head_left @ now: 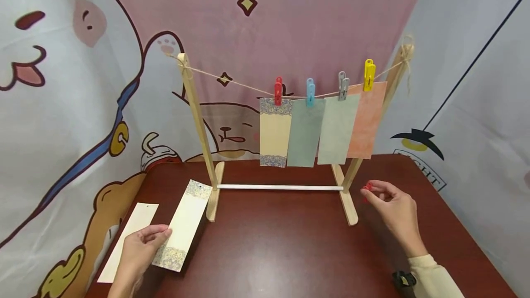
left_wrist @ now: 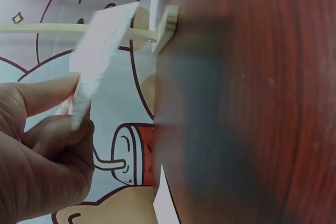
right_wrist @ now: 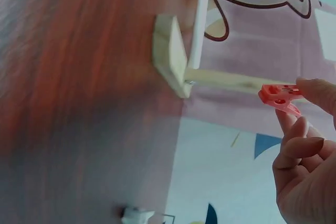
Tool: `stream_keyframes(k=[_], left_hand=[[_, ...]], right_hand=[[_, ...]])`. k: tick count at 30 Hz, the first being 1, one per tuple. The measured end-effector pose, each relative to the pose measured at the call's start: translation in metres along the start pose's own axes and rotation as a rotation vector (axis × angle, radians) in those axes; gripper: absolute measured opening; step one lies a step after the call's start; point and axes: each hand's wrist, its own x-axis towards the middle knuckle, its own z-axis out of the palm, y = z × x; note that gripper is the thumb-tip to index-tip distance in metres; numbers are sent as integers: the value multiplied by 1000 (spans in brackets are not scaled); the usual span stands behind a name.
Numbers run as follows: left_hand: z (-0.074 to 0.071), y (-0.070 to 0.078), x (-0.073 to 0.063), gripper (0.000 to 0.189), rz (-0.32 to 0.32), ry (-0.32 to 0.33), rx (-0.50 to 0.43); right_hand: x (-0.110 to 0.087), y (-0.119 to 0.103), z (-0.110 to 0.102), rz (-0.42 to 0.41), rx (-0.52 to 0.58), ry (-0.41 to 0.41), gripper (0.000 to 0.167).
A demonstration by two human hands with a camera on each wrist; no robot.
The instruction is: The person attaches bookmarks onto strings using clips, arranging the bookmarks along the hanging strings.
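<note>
My left hand (head_left: 142, 247) pinches a cream card with patterned ends (head_left: 186, 224) by its left edge, holding it raised and tilted over the table. In the left wrist view the card (left_wrist: 102, 51) stands between thumb and fingers. A plain cream card (head_left: 128, 243) lies flat beside that hand. Past the rack's right foot, my right hand (head_left: 395, 210) pinches a red clothespin (right_wrist: 281, 95) between thumb and fingertip. From the twine (head_left: 236, 84) hang a patterned card (head_left: 275, 132), two grey-green cards (head_left: 305, 134) and an orange card (head_left: 368, 123), under red, blue, grey and yellow clothespins.
A wooden rack with a left post (head_left: 198, 123), a right post (head_left: 395, 75) and a white crossbar (head_left: 281, 187) stands on the dark red-brown table (head_left: 273, 238). Behind it hangs a cartoon-printed cloth (head_left: 314, 22). A small dark object (head_left: 403, 279) lies near the right sleeve.
</note>
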Motion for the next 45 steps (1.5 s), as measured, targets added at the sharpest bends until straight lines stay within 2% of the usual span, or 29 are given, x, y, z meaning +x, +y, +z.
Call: stream_keyframes(k=[7, 14, 17, 20, 25, 29, 36, 45], left_hand=[[5, 10, -9, 31, 57, -37, -66], [17, 16, -11, 24, 153, 9, -152], [24, 20, -11, 20, 205, 12, -199], [31, 27, -10, 19, 234, 7, -229], [41, 36, -8, 19, 253, -5, -217], [47, 41, -5, 19, 278, -13, -233], [59, 56, 0, 18, 332, -18, -260], [77, 80, 12, 14, 374, -5, -316]], right_hand=[[-2, -22, 10, -29, 79, 13, 32], [9, -49, 28, -77, 188, -21, 26], [15, -61, 36, -124, 256, -34, 24], [15, -90, 37, -161, 321, -53, 23], [13, -133, 37, -189, 421, -88, 23], [18, -143, 45, -173, 488, -113, 21], [32, -145, 62, -168, 595, -134, 22], [44, -183, 74, -201, 664, -125, 23]])
